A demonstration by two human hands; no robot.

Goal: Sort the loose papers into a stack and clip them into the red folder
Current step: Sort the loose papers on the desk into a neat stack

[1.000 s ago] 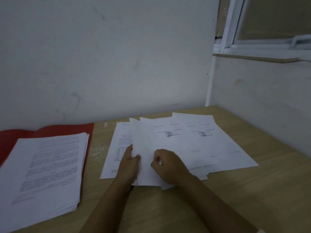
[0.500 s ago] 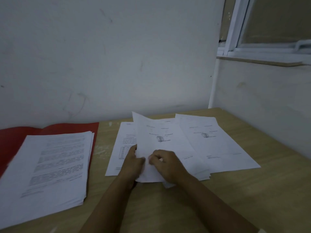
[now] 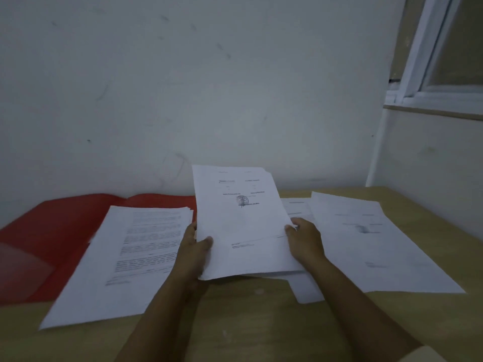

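A pale wall [image 3: 209, 87] fills the upper part of the view, with a white window frame [image 3: 423, 74] at 2 o'clock. Below it the wooden counter [image 3: 248, 322] spans the lower part. The red folder [image 3: 47, 244] lies open at 9 o'clock, reaching back to the wall. A stack of printed papers [image 3: 125, 259] rests on the folder's right half, its near edge overhanging onto the counter. At 3 o'clock loose papers [image 3: 371, 244] lie flat on the counter, overlapping one another, with one sheet's corner poking out towards 5 o'clock.

Near the centre a small bundle of sheets [image 3: 243, 226] is raised off the counter, tilted up so its top edge stands against the wall; a round stamp mark shows on the front page. The left hand [image 3: 194, 253] is closed on the bundle's left edge, thumb on the front. The right hand [image 3: 304, 237] is closed on the right edge, thumb on top. The bundle sits between the stack and the loose papers.
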